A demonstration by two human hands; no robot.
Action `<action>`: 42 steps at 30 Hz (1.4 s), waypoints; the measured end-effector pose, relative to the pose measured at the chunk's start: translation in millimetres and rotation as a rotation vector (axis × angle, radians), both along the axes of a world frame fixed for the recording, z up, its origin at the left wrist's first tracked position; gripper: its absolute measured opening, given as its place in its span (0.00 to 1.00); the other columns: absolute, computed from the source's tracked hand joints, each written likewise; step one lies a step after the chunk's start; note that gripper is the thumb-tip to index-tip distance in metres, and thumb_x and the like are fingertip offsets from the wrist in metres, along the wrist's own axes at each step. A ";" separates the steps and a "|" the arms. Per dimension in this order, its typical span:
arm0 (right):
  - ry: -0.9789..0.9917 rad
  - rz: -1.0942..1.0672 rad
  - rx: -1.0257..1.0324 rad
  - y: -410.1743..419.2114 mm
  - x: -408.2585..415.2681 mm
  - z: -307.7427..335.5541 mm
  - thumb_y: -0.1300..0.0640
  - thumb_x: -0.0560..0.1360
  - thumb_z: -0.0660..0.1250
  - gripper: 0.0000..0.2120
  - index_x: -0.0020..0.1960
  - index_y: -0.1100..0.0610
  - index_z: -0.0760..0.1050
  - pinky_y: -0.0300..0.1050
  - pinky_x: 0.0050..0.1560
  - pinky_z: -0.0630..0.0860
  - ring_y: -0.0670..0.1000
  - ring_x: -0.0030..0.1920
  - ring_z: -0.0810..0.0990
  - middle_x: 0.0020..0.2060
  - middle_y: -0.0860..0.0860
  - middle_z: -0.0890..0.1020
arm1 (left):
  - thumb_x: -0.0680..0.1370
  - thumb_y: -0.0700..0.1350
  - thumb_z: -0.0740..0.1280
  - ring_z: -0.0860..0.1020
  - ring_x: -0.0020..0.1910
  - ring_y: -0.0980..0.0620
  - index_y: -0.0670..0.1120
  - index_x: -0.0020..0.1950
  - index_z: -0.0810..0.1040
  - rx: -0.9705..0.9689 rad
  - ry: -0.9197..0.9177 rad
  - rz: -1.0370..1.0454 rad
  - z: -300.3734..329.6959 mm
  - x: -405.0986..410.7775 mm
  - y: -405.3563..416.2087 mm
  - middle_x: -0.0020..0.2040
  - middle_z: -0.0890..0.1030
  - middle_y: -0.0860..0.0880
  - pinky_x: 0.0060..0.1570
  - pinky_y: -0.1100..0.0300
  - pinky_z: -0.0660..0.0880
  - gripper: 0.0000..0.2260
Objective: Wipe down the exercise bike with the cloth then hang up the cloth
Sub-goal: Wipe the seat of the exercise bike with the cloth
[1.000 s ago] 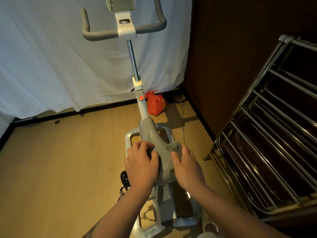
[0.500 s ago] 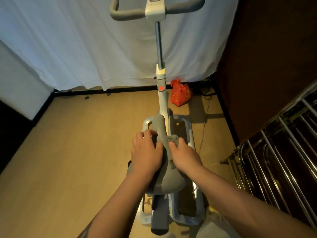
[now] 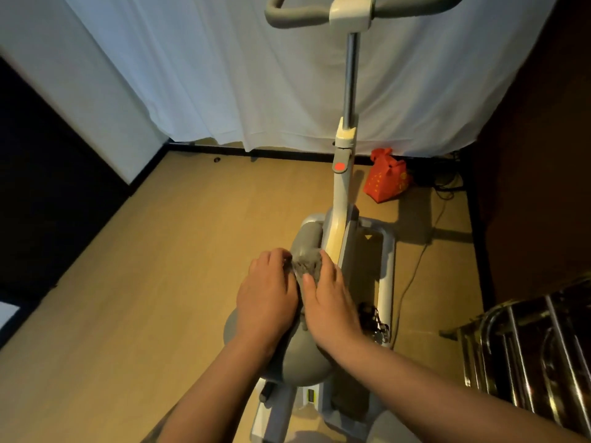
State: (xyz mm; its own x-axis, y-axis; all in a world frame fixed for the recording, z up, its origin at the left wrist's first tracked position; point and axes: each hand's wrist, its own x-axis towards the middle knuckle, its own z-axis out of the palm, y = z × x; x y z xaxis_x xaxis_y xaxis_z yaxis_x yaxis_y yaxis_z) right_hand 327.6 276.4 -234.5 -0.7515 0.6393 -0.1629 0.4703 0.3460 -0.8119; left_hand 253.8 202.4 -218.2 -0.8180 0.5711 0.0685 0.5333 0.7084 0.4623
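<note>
A white and grey exercise bike (image 3: 343, 193) stands on the wooden floor, its grey saddle (image 3: 303, 356) directly below me and its grey handlebar (image 3: 287, 19) at the top. A small grey cloth (image 3: 306, 265) lies bunched on the saddle's narrow front end. My left hand (image 3: 267, 295) presses on the saddle's left side with its fingertips on the cloth. My right hand (image 3: 329, 302) lies flat on the right side, its fingers over the cloth's right edge. Most of the cloth is hidden under my hands.
A metal drying rack (image 3: 537, 356) stands at the lower right. A red patterned bag (image 3: 385, 182) and dark cables (image 3: 447, 183) lie by the white curtain (image 3: 224, 75) behind the bike. Dark wall on the right, dark furniture on the left.
My view has swung left and down, so the rack has slid toward the frame's right edge. Both hands have moved closer together on the saddle, bunching the cloth toward its front.
</note>
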 end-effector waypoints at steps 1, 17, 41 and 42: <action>0.060 -0.016 0.018 5.9 -7.6 -3.3 0.48 0.83 0.51 0.26 0.78 0.48 0.49 0.48 0.70 0.65 0.52 0.74 0.60 0.77 0.48 0.56 | 0.80 0.46 0.58 0.73 0.55 0.52 0.51 0.60 0.73 0.001 -0.001 0.031 -0.4 -0.2 -0.5 0.56 0.76 0.53 0.45 0.57 0.70 0.10; 0.251 0.271 0.223 14.7 -10.3 -8.6 0.60 0.78 0.63 0.19 0.69 0.52 0.72 0.43 0.76 0.48 0.46 0.76 0.56 0.74 0.48 0.64 | 0.77 0.43 0.60 0.74 0.45 0.49 0.49 0.47 0.75 0.017 -0.042 0.220 0.7 4.5 -8.6 0.44 0.78 0.51 0.38 0.54 0.69 0.05; 0.047 -0.254 -0.313 65.5 -95.0 2.2 0.52 0.82 0.55 0.17 0.69 0.56 0.65 0.49 0.56 0.74 0.56 0.61 0.74 0.65 0.56 0.70 | 0.79 0.52 0.60 0.73 0.45 0.54 0.53 0.50 0.75 -0.043 0.020 0.171 -2.6 2.6 -3.9 0.44 0.76 0.55 0.40 0.58 0.67 0.07; 0.048 -0.253 -0.327 61.0 -90.4 4.5 0.52 0.82 0.55 0.18 0.70 0.56 0.63 0.47 0.54 0.72 0.56 0.62 0.73 0.66 0.56 0.69 | 0.79 0.52 0.60 0.73 0.45 0.54 0.52 0.50 0.75 -0.044 0.019 0.170 -2.3 2.5 -4.1 0.44 0.76 0.55 0.39 0.58 0.67 0.07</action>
State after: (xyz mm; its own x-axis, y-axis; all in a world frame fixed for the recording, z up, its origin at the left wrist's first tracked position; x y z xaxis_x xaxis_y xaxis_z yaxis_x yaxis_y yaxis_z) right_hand 237.2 337.4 -230.0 -0.5891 0.7249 -0.3570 0.4665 -0.0556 -0.8827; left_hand 256.3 198.3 -220.5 -0.9017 0.4278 0.0623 0.4125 0.8085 0.4197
